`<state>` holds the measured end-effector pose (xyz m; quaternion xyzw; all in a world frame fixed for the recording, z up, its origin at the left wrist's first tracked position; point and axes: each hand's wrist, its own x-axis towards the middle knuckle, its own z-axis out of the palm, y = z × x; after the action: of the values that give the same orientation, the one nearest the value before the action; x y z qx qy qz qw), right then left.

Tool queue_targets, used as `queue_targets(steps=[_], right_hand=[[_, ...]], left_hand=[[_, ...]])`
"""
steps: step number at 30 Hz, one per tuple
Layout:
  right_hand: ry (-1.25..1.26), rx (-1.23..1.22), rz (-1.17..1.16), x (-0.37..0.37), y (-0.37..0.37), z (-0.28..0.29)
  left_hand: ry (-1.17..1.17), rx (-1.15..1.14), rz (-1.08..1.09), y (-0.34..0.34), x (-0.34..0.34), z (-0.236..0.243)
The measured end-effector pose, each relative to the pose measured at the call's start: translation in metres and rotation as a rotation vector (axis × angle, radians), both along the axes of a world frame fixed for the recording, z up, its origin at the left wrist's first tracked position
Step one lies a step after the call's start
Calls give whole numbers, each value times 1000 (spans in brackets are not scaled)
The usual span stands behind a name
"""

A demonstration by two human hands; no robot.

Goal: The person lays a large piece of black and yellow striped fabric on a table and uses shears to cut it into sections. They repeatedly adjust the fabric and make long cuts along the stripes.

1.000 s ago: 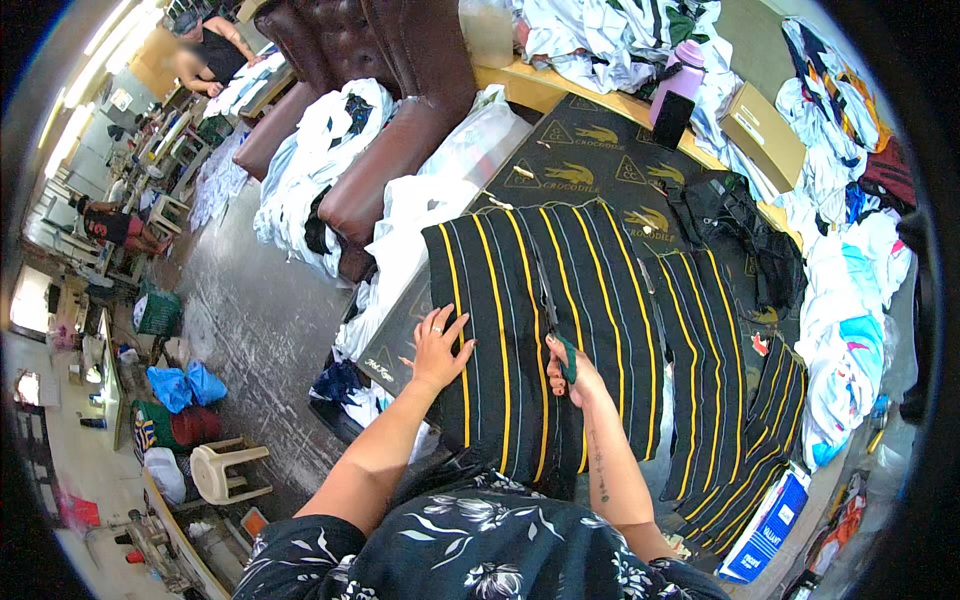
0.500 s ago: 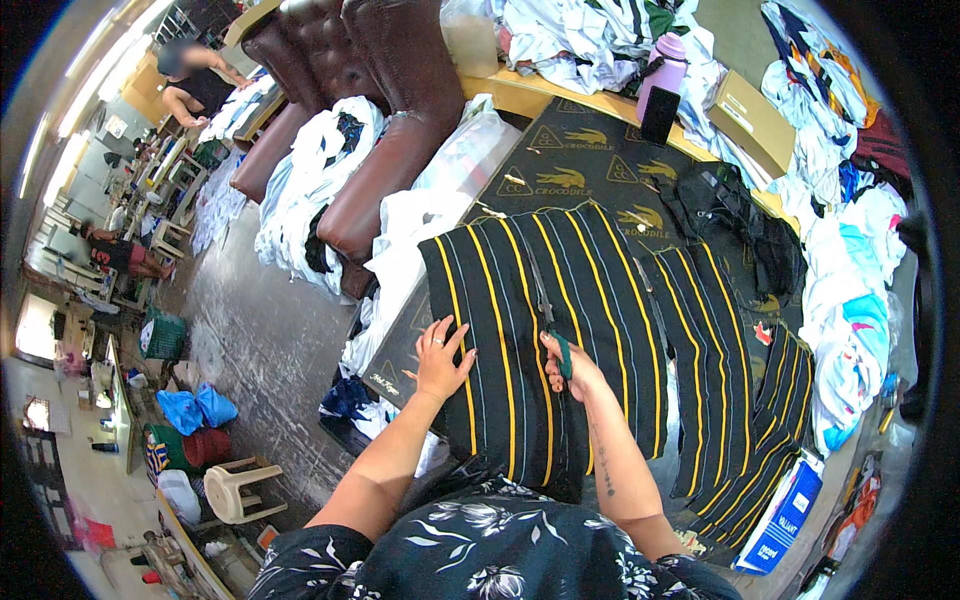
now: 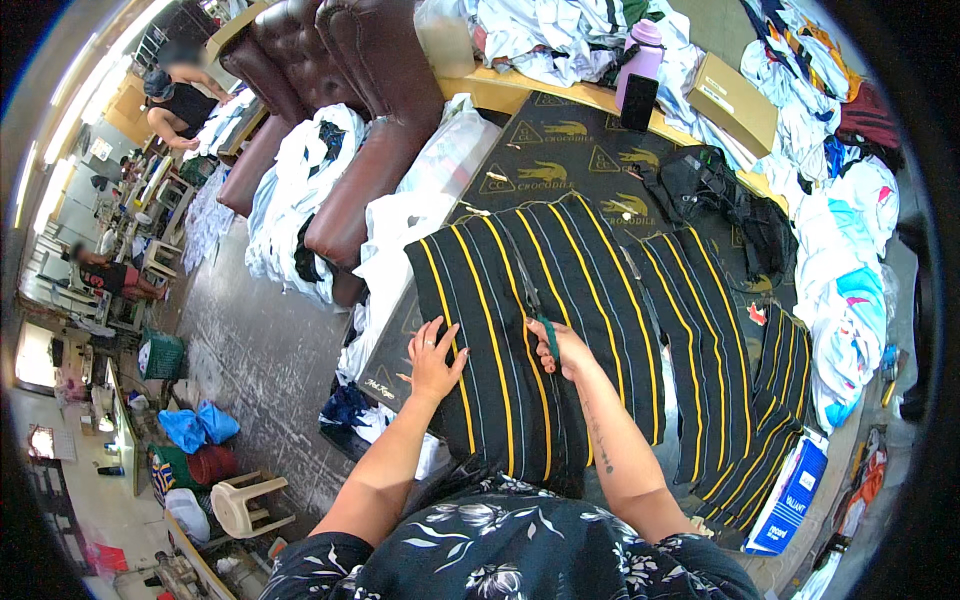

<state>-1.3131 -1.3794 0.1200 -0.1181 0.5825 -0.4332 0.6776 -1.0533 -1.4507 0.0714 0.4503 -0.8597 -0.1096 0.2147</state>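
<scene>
A black cloth with yellow and grey stripes [image 3: 596, 300] is spread over a dark printed tabletop [image 3: 560, 150]. My left hand [image 3: 435, 362] lies flat near its left edge, fingers spread. Closed round the green handles of a pair of scissors [image 3: 549, 338] is my right hand [image 3: 566, 350]. The dark blades point away from me along a slit in the cloth, between two yellow stripes. Whether the blades are apart is hard to make out. To the right lie separate striped pieces [image 3: 695, 330], some bunched near the corner.
Along the far table edge are a pink bottle [image 3: 643, 62], a phone [image 3: 638, 102] and a cardboard box [image 3: 732, 104]. A black backpack [image 3: 715, 205] rests at the right. A brown armchair [image 3: 385, 180] piled with white cloth stands beyond the left edge. A blue box [image 3: 790, 505] is near right.
The whole view has shifted slightly, so the table and cloth appear a little further left. My right hand and the scissors have edged slightly forward along the slit; my left hand stays flat.
</scene>
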Motion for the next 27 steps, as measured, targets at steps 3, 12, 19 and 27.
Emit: queue_targets(steps=[3, 12, 19, 27], right_hand=[[-9, -13, 19, -3, 0, -5], [14, 25, 123, -27, -29, 6], [81, 48, 163, -39, -41, 14], [119, 25, 200, -49, -42, 15]], left_hand=[[-12, -14, 0, 0, 1, -2], [-1, 3, -4, 0, 0, 2], [3, 1, 0, 0, 0, 2], [12, -16, -4, -1, 0, 0]])
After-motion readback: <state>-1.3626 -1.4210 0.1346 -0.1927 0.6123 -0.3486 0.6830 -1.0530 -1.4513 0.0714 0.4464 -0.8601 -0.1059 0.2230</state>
